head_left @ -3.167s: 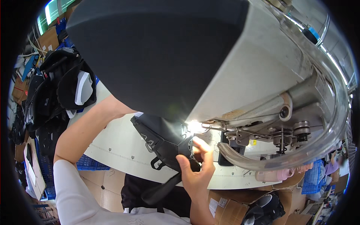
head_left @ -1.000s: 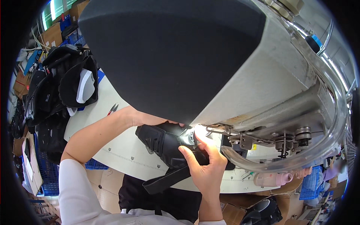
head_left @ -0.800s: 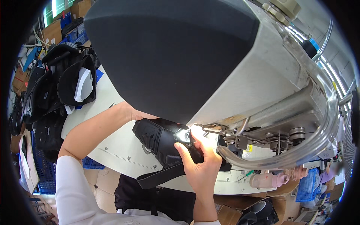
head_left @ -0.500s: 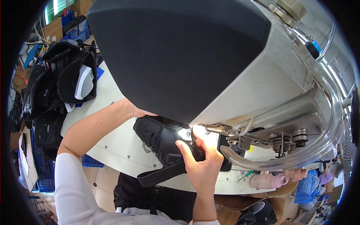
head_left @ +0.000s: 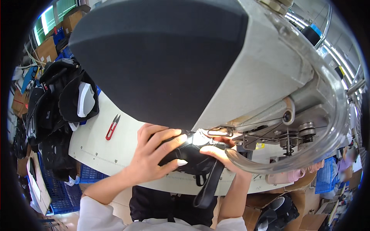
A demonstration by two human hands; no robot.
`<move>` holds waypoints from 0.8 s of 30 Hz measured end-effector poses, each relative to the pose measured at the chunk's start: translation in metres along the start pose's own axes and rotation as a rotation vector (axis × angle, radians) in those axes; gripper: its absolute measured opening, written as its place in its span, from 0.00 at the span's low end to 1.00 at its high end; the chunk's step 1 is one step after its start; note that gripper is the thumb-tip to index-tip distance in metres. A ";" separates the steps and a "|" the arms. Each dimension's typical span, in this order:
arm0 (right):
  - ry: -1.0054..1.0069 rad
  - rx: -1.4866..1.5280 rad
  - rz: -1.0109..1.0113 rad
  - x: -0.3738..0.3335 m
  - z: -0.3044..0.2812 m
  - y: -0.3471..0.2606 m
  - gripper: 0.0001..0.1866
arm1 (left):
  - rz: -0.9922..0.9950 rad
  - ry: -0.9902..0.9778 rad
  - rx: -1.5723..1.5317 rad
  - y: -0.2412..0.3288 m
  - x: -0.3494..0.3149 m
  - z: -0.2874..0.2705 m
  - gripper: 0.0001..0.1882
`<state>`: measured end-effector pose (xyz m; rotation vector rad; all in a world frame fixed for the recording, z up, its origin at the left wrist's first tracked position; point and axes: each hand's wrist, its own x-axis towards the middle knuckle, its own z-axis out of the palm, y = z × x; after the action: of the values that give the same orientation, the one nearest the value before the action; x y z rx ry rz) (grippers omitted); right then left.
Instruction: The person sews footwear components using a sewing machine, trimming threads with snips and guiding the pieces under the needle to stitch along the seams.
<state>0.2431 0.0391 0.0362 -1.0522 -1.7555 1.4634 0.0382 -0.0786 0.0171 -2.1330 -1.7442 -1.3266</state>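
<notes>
Under the sewing machine (head_left: pixel 254 73) lies a black padded piece (head_left: pixel 194 161), lit brightly around the needle area. Its black strap (head_left: pixel 211 185) dangles over the table's near edge. My left hand (head_left: pixel 152 152) grips the piece from its left, fingers across the top and thumb on the near side. On the other side my right hand (head_left: pixel 226 154) pinches the piece, thumb on top, with its other fingers partly hidden by the piece and the machine. The large black cover hides the far part of the work.
Red-handled thread snips (head_left: pixel 112 128) lie on the white table (head_left: pixel 94 142). Black padded pieces (head_left: pixel 52 111) are heaped at the left, above a blue crate (head_left: pixel 65 198). Pink bottles (head_left: pixel 285 176) stand at the right; a clear curved guard (head_left: pixel 277 167) juts out from the machine.
My left hand has come from behind the machine's cover onto the piece's near left. The piece has turned, its strap now hanging toward me. The snips have come into view.
</notes>
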 end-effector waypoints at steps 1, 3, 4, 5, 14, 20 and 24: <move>-0.002 -0.019 -0.018 0.000 -0.002 0.000 0.19 | 0.001 -0.006 -0.005 0.006 -0.002 0.002 0.21; -0.010 -0.062 -0.059 0.005 -0.006 0.003 0.20 | -0.031 -0.019 0.039 0.012 -0.003 0.005 0.20; -0.016 -0.086 -0.083 0.008 -0.008 0.006 0.20 | -0.015 -0.004 0.040 0.010 -0.003 0.008 0.20; -0.023 -0.109 -0.107 0.012 -0.011 0.008 0.20 | -0.015 -0.001 0.038 0.008 -0.002 0.011 0.20; 0.074 -0.036 0.029 0.002 0.004 0.017 0.23 | 0.032 0.011 -0.025 -0.024 0.004 0.006 0.20; 0.101 0.135 0.031 -0.001 0.017 0.011 0.20 | -0.021 -0.104 -0.131 -0.026 0.016 -0.012 0.20; 0.228 -0.029 -0.164 -0.008 0.035 0.009 0.16 | -0.104 -0.187 -0.239 -0.035 0.033 -0.021 0.21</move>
<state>0.2194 0.0153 0.0212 -1.0206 -1.6614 1.1731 -0.0036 -0.0529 0.0370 -2.3919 -1.8737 -1.4719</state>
